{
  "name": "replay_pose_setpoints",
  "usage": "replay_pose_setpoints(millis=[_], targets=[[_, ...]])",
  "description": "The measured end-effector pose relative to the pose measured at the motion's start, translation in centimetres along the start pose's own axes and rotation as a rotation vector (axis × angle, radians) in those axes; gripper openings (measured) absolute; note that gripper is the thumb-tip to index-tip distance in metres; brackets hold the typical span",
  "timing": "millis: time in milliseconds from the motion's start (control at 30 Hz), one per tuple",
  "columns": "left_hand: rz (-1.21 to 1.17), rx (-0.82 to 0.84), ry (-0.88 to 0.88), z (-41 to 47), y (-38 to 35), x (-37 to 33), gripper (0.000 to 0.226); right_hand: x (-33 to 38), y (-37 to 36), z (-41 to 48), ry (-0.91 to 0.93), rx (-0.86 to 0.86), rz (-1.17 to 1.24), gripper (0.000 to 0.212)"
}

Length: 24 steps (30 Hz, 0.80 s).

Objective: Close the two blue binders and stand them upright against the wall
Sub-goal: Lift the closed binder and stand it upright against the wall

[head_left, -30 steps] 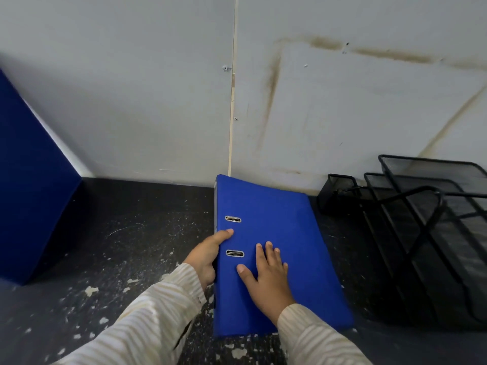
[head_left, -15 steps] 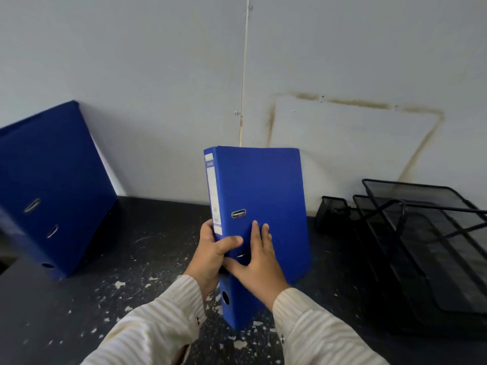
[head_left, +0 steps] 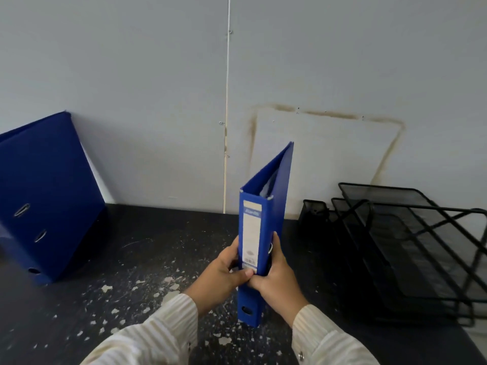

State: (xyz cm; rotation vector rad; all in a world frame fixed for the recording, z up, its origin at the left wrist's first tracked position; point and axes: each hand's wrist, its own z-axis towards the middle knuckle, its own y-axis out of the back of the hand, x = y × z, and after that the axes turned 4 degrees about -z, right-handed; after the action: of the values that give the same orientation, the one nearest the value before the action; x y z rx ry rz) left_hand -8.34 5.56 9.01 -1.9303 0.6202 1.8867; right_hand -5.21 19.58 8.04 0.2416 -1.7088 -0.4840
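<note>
A closed blue binder [head_left: 263, 206] stands upright on its bottom edge in the middle of the dark counter [head_left: 147, 259], its labelled spine facing me. My left hand [head_left: 224, 272] grips the spine's left side, thumb across the label's lower end. My right hand [head_left: 276, 275] grips the right side, fingers curled round the cover. The binder stands well short of the grey wall [head_left: 158, 101]. A second blue binder [head_left: 47, 196] leans tilted against the wall at the far left, closed, with its ring slots showing.
Black mesh paper trays [head_left: 411, 248] and a small mesh holder [head_left: 313, 214] stand at the right by the wall. The counter's dark surface is chipped with pale flecks. A vertical panel seam runs down the wall behind the held binder.
The binder lay flat a second ago; both hands lifted it and turned it so it now stands on end with the spine toward me. The camera tilted up.
</note>
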Motion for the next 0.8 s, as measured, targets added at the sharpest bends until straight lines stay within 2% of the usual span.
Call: replay_pose_setpoints(millis=[300,600,800], targets=[[0.071,0.078,0.044,0.2,-1.3,-0.4,0.067,0.1,2.7,-2.4,0.041,0.000,0.105,0.091],[0.085,0.127,0.080,0.3,-2.7,-0.3,0.063,0.6,3.6,-2.4,0.057,0.008,-0.006,0.082],[0.089,0.153,0.096,0.5,-2.4,-0.5,0.058,0.4,4.0,-2.5,0.038,0.026,0.007,0.083]])
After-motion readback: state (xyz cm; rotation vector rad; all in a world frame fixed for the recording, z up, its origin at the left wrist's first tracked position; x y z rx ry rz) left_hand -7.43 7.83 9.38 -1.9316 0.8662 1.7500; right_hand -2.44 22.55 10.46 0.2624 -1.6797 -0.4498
